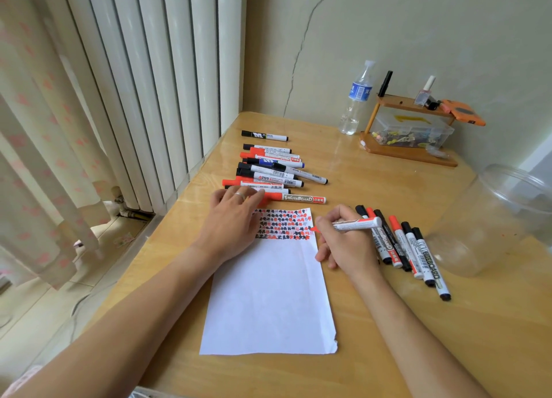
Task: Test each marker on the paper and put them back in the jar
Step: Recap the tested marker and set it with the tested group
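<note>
Red ink is exposed at the tip of the marker [355,225] gripped in the right hand [346,242], fingers curled round the barrel, tip resting at the right edge of the paper [268,293] level with the rows of red and black test marks. Risk: the tip sits so near the edge that a further stroke could run off onto the wooden table [388,353]; the heel of the hand could also smear fresh marks. The left hand [236,215] lies flat with fingers extended, pressing the top left corner of the paper, its fingertips touching a capped red marker [295,198] just beyond. If this hand lifts, the sheet may shift under the stroke. A row of markers [271,167] lies beyond the left hand; a second group of markers [409,248] lies just right of the right hand. The jar [493,221], clear plastic, lies on its side further right, well apart from the hand; it could roll if bumped.
</note>
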Demonstrator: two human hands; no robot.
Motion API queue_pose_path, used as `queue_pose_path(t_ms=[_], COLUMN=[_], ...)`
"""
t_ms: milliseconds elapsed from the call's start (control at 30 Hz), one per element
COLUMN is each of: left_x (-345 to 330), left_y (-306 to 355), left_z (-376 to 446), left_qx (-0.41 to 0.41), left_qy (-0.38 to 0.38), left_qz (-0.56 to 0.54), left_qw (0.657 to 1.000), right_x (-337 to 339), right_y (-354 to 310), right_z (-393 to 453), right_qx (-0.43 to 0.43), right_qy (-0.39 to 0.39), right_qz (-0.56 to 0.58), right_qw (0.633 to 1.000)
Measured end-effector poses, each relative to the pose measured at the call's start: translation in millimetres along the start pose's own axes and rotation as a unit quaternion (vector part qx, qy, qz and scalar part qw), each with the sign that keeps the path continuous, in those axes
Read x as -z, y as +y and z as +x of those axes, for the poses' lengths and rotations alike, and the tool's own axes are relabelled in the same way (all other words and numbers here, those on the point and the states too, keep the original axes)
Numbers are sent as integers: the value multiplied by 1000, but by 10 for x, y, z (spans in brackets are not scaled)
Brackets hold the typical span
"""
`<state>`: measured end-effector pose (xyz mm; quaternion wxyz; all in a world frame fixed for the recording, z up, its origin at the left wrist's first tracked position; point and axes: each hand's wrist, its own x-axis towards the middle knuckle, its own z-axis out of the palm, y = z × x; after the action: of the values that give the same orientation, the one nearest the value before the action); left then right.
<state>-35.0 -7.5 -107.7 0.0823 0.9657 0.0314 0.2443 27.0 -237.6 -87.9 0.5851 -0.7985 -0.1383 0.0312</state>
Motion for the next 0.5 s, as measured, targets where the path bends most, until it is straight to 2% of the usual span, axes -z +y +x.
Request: queue_pose_path(t_ms=[133, 267, 500], left_x=[0, 12, -21], left_y=[15, 16, 14], left_z=[3, 6, -16], left_qx=[4, 17, 17], left_qy=[0, -1, 34], left_qz=[-8, -26, -45], left_qw=[1000, 1000, 998], right_x=[1, -18, 2], right_y=[-70, -58, -38], right_z=[-36, -33, -10], right_qx=[31, 19, 13], right_qy=[-18, -56, -74], right_qz=[18, 1, 4], right_qw=[999, 998, 997])
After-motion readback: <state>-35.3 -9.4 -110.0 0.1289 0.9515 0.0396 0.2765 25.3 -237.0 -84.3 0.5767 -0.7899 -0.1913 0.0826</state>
